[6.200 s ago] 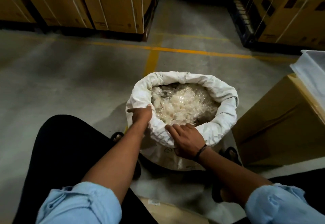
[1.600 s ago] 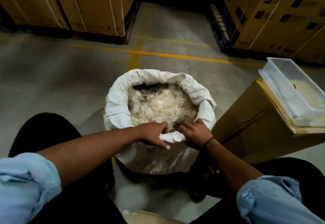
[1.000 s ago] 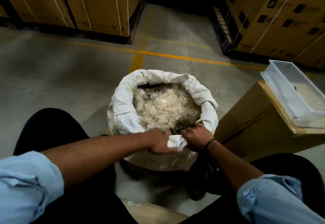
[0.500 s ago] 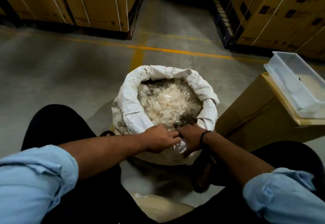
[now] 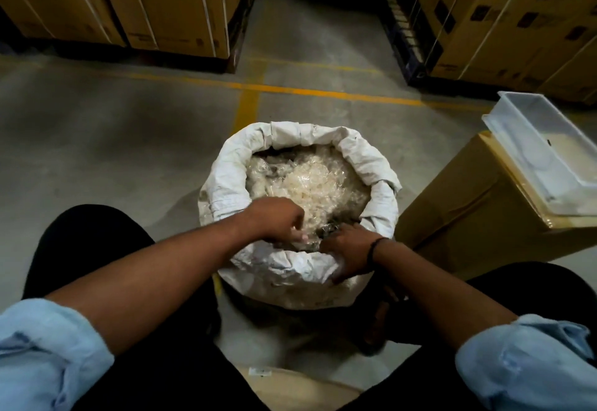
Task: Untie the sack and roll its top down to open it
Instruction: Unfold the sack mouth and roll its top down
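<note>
Sack (image 5: 226,168) of white woven plastic, round and squat, upright on grey concrete floor (image 5: 97,139) between the person's knees. Top rolled outward into a thick, crumpled collar, mouth wide open. Inside, heaped clear plastic packets (image 5: 319,184), crinkly, glossy and pale.

Right hand (image 5: 347,254) clamped on the near rim, thumb outside on the roll, fingers tucked inside. Thin black wristband (image 5: 374,246) at that wrist. Left hand (image 5: 277,220) curled just inside the near rim over the packets, blurred; cannot tell whether pinching anything. Hands close but apart.

Half a second back, both pressed together on the near rim. Since then, left hand lifted off the roll and moved inward, right kept on the roll.

Just beside the sack, to the right: smooth brown cardboard carton (image 5: 458,226) bearing a clear rectangular plastic tub (image 5: 536,155).

Count: one sack, two hands, one carton, one tub, two blocks of strapped cartons (image 5: 174,6) at the back.
</note>
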Demonstrator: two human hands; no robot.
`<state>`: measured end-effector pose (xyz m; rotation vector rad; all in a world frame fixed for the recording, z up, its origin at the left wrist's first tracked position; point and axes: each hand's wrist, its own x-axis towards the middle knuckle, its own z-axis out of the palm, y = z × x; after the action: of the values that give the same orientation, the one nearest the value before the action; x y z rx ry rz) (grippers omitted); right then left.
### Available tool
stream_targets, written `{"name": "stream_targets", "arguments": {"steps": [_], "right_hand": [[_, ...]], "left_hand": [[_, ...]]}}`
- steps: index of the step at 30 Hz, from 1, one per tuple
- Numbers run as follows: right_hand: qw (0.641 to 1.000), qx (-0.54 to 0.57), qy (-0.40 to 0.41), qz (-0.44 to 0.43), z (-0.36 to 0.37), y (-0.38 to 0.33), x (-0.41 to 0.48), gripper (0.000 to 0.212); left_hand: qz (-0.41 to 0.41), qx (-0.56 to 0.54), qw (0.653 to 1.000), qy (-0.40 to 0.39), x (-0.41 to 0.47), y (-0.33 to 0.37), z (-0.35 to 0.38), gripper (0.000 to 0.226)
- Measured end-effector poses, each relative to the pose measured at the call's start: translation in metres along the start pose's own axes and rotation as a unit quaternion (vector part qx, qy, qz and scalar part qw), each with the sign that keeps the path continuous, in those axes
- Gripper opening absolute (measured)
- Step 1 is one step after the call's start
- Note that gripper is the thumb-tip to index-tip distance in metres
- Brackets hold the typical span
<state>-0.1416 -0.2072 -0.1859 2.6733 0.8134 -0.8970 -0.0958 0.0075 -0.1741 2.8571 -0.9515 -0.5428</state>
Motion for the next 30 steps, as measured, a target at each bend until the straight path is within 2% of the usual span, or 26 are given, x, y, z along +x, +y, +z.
{"name": "stream_targets", "arguments": {"steps": [1,3,6,10,13,16,18,24,27,30], "right_hand": [[0.999,0.041,0.002,-0.001,-0.008,0.008,-0.004,0.079],[0.991,0.126,0.031,0.011,-0.028,0.029,-0.012,0.059],[0.984,0.138,0.066,0.095,-0.055,0.069,-0.026,0.049],[0.976,0.083,0.081,0.186,-0.064,0.117,-0.03,0.057],[0.948,0.164,0.13,0.241,-0.052,0.137,-0.014,0.071],[0.898,0.276,0.163,0.303,-0.048,0.145,0.012,0.096],[0.874,0.323,0.188,0.312,-0.048,0.145,0.031,0.103],[0.894,0.264,0.164,0.324,-0.022,0.137,0.069,0.128],[0.888,0.262,0.17,0.337,-0.024,0.149,0.079,0.116],[0.899,0.248,0.176,0.316,-0.025,0.16,0.084,0.073]], "left_hand": [[-0.029,0.009,0.999,0.036,0.002,-0.009,-0.007,0.039],[-0.079,-0.045,0.992,0.087,0.002,-0.027,-0.024,0.034],[-0.141,-0.12,0.979,0.089,-0.003,-0.057,-0.061,0.026],[-0.223,-0.189,0.95,0.107,-0.004,-0.094,-0.091,0.035],[-0.296,-0.162,0.938,0.075,0.015,-0.109,-0.076,0.052],[-0.401,-0.172,0.899,0.025,0.037,-0.117,-0.055,0.112],[-0.425,-0.198,0.882,0.036,0.052,-0.121,-0.046,0.128],[-0.447,-0.234,0.859,0.09,0.085,-0.133,-0.032,0.135],[-0.44,-0.206,0.87,0.089,0.092,-0.136,-0.023,0.131],[-0.425,-0.137,0.891,0.077,0.097,-0.134,-0.016,0.103]]}}
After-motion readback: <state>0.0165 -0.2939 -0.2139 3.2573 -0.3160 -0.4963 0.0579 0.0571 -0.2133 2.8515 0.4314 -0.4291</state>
